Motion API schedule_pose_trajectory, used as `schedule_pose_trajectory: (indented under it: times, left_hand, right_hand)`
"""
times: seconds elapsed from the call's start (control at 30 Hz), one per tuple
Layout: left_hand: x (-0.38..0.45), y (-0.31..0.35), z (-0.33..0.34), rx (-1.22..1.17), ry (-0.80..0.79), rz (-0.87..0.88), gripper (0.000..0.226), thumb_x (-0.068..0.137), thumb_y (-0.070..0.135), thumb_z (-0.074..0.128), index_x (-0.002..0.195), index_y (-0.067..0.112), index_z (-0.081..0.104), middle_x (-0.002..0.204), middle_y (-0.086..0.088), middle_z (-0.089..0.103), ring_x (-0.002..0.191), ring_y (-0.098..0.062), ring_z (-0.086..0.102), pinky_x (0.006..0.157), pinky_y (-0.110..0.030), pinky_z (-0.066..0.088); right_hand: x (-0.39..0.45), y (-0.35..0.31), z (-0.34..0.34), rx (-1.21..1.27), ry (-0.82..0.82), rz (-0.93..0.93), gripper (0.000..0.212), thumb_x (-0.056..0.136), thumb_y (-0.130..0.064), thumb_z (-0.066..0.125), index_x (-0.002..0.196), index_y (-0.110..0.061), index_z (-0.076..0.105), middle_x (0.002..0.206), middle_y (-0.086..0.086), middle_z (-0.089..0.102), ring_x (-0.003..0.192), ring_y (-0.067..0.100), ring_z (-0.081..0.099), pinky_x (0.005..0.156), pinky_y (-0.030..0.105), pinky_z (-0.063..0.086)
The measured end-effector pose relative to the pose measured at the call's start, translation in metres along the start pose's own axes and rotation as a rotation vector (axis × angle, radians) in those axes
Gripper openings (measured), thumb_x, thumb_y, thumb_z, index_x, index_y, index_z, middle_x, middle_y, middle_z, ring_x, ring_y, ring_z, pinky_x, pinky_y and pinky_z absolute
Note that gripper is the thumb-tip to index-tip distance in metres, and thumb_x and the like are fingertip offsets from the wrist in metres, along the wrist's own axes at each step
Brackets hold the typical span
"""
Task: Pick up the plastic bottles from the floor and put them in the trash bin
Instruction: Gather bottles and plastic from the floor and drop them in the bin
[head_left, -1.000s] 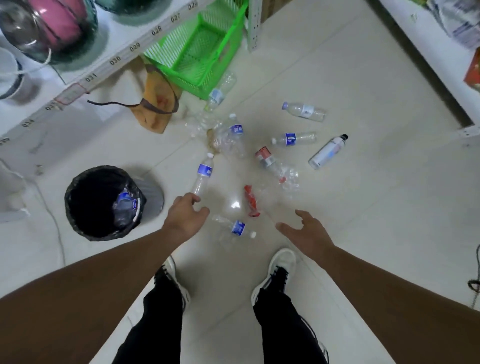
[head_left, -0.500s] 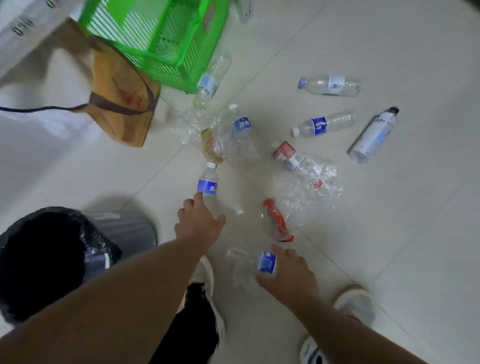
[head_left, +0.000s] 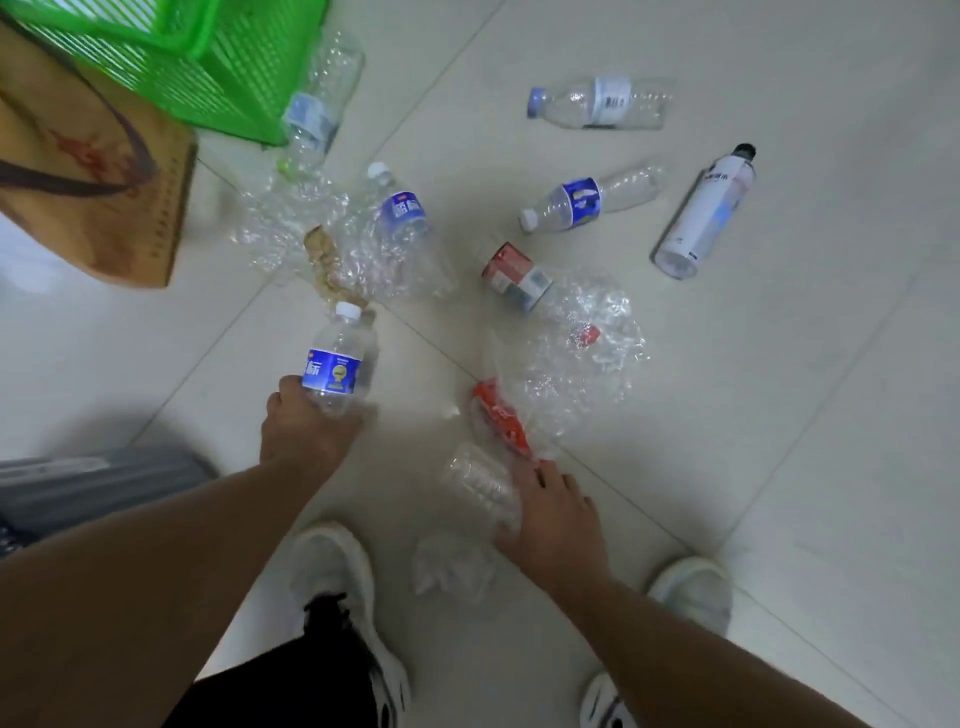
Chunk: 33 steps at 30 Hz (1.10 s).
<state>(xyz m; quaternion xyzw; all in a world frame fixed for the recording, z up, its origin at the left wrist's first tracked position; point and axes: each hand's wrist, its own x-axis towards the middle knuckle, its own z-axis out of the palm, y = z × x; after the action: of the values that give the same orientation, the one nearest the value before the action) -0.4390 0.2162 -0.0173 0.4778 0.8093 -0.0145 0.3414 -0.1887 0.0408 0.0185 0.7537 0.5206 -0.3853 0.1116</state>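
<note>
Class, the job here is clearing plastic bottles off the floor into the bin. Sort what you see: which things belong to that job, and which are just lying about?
Belongs to the job:
- blue-label bottle in the left hand
- clear bottle under the right hand
- white bottle with black cap
- purple-cap bottle
- crushed red-label bottle

Just lying about:
- green basket
- brown bag

Clear crinkled plastic bottles (head_left: 592, 200); glossy tiled floor (head_left: 779, 415).

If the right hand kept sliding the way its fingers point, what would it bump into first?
Probably the flattened red-label bottle, lying just beyond the right hand, which already grips a clear bottle. Depth is hard to judge.
</note>
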Motion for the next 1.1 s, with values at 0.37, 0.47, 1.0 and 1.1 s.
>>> schedule_pose_trajectory:
  times: [0.37,0.47,1.0,1.1]
  left_hand:
    - [-0.174,0.056,-0.169,0.051,-0.144,-0.006,0.074,0.067,0.057,0.091,0.12,0.025,0.051,0.113,-0.003,0.062,0.104,-0.029,0.067,0.091,-0.045,0.056]
    - [-0.198,0.077,-0.203,0.011,-0.139,0.048,0.075,0.066,0.063,0.092,0.119,0.029,0.054,0.107,0.003,0.06,0.097,-0.019,0.064,0.084,-0.039,0.051]
    - [-0.038,0.129,-0.133,0.107,-0.227,0.268,0.095,0.052,0.08,0.08,0.137,0.042,0.06,0.171,0.008,0.013,0.156,-0.025,0.017,0.119,-0.056,0.04]
    - [0.041,0.123,-0.08,0.05,-0.218,0.373,0.093,0.042,0.085,0.077,0.127,0.048,0.066,0.174,0.01,0.007,0.158,-0.022,0.013,0.123,-0.06,0.034]
  right_hand:
    - [-0.136,-0.003,-0.192,0.299,0.087,0.185,0.067,0.073,-0.065,0.077,0.116,-0.022,0.048,0.111,0.001,0.043,0.096,0.032,0.061,0.079,0.043,0.056]
    - [-0.149,-0.008,-0.226,0.415,0.053,0.227,0.07,0.076,-0.064,0.082,0.12,-0.018,0.052,0.117,0.003,0.043,0.102,0.032,0.062,0.089,0.047,0.058]
    - [-0.01,-0.04,-0.169,0.328,-0.115,0.259,0.08,0.071,-0.075,0.071,0.135,-0.03,0.056,0.177,0.008,0.009,0.163,0.037,0.01,0.127,0.052,0.022]
    - [0.066,-0.034,-0.106,0.197,-0.116,0.23,0.087,0.075,-0.081,0.061,0.149,-0.036,0.047,0.176,0.005,0.012,0.164,0.041,-0.004,0.127,0.06,0.018]
